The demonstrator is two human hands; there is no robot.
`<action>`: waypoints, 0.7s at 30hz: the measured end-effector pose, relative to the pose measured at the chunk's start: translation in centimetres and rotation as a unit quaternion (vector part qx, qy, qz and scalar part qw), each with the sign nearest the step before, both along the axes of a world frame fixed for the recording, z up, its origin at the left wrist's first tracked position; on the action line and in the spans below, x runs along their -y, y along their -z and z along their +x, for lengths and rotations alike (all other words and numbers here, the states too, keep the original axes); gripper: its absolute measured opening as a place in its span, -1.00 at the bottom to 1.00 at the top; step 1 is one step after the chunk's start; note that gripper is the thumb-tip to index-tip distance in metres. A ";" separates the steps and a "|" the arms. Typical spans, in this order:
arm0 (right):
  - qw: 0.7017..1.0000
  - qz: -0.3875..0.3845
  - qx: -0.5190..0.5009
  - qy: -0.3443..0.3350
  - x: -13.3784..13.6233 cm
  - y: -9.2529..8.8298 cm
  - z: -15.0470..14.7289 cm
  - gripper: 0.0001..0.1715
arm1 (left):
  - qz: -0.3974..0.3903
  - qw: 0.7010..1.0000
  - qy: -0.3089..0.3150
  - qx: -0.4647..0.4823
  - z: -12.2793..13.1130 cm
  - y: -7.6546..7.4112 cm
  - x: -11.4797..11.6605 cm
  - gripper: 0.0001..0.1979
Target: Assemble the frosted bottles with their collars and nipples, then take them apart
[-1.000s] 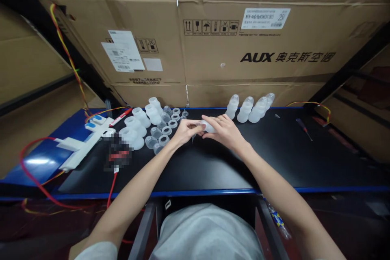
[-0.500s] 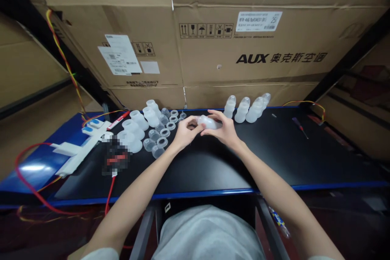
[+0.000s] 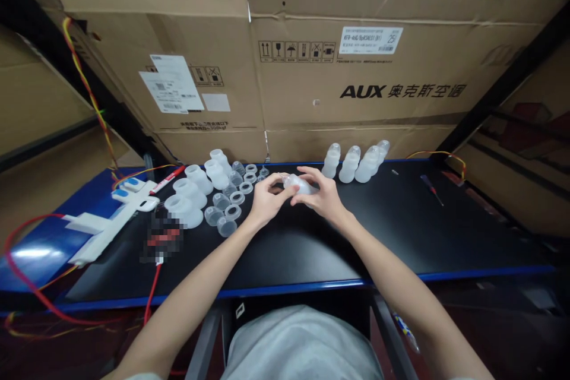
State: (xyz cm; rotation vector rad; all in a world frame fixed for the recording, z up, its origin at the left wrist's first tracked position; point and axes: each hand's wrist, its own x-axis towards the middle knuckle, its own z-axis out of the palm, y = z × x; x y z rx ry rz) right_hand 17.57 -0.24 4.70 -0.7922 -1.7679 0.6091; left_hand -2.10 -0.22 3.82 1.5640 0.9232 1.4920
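Observation:
A small translucent plastic bottle (image 3: 299, 184) lies on its side between both hands, just above the black table (image 3: 401, 225). My right hand (image 3: 323, 196) wraps its body. My left hand (image 3: 267, 197) pinches its left end with curled fingers. To the left stand several open bottle bodies (image 3: 196, 181), with several clear rings and small caps (image 3: 234, 197) beside them. Behind my right hand, at the table's back edge, stand several capped bottles (image 3: 354, 163) in a row.
Stacked cardboard boxes (image 3: 338, 83) wall off the back. A white power strip (image 3: 111, 217) with red and yellow wires (image 3: 27, 285) lies at the left, next to a red pen (image 3: 167, 179). A small screwdriver (image 3: 431, 189) lies at the right.
Both hands lifted the bottle slightly off the table and turned it; my left fingers have shifted on its end. The view has tilted a little.

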 end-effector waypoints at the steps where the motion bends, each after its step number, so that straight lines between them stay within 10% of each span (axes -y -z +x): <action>1: 0.999 -0.032 -0.020 -0.014 -0.1 0.0 0.0 -0.01 | 0.011 1.000 0.015 -0.009 0.0 -0.2 0.2 -0.60; 7: 0.972 -0.177 -0.136 0.071 -1.3 0.8 0.2 -0.16 | 0.101 0.983 0.107 -0.110 1.5 -1.2 2.9 -0.63; 15: 0.994 -0.094 -0.018 0.050 -0.8 0.9 0.0 -0.22 | -0.034 0.994 -0.081 0.070 1.4 0.1 0.6 -0.53; 18: 0.995 -0.038 0.082 0.045 -0.3 0.8 -0.4 -0.25 | -0.059 0.989 -0.079 0.112 0.6 0.3 -0.7 -0.46; 21: 0.988 -0.143 0.063 -0.001 0.1 0.5 -0.6 -0.33 | -0.038 0.991 -0.037 0.120 0.2 0.1 -0.8 -0.46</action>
